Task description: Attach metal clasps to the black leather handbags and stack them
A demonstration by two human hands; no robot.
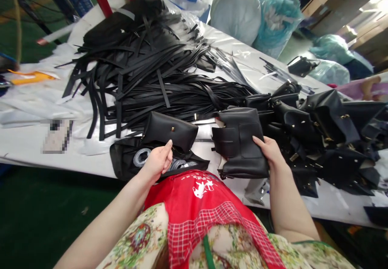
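My right hand (269,150) grips the edge of an unfolded black leather bag (238,143), thumb on top of its panel. The bag's lining shows pale at its left side. My left hand (158,160) is closed with thumb and finger pinched together; what they hold, if anything, is too small to make out. Just beyond that hand lies a black handbag (171,127) with a small gold clasp on its front. Under and beside it is a black open pouch (123,158) with rings of grey clear coil (141,157) in it.
Long black straps (182,91) are heaped across the table (18,143). Several black bags (324,115) are piled at the right. A phone (57,136), partly blurred, lies at left. Stuffed plastic sacks (235,12) stand behind the table. Another person's arm (368,86) shows at far right.
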